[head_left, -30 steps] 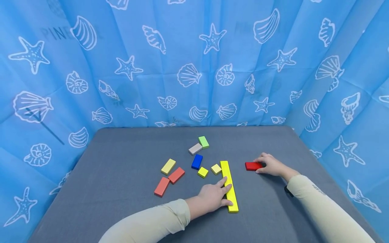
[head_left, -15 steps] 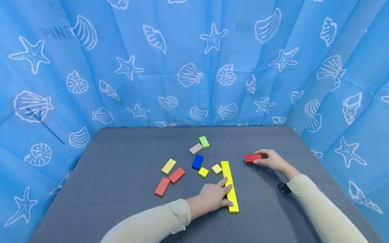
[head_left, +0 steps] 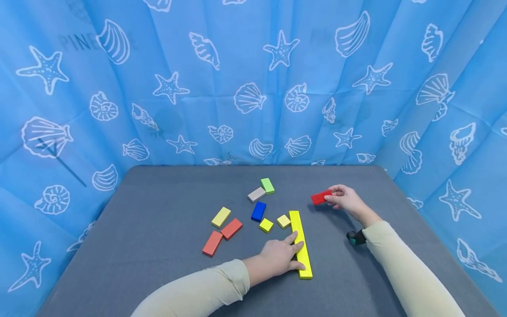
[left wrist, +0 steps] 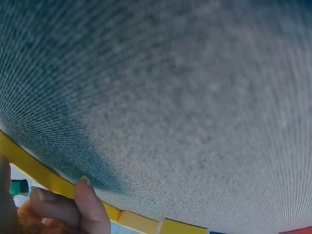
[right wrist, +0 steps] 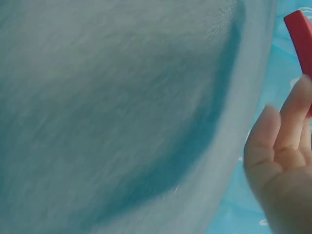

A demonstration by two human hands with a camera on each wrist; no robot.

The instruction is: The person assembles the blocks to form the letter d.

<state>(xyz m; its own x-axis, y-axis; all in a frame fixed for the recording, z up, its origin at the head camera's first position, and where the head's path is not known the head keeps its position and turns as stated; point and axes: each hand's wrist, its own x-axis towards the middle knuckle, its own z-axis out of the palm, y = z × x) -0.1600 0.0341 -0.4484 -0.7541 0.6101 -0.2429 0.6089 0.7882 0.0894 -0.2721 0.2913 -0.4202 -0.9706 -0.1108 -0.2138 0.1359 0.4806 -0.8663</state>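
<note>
My left hand rests its spread fingertips and thumb on a long yellow block that lies lengthwise away from me on the table. In the left wrist view the left fingers press against the long yellow block. My right hand pinches a red rectangular block by its right end, raised above the table with its shadow below. The right wrist view shows part of the red block beyond the fingertips. A pale yellow square block sits against the long block's left side.
On the grey table, left of the long block, lie a bright yellow square block, a blue block, a grey block, a green block, a yellow block and two coral blocks. A blue curtain hangs behind.
My right hand has lifted the red block from the table and carried it away from me and slightly left, tilting it. My left hand has stayed on the long yellow block.
</note>
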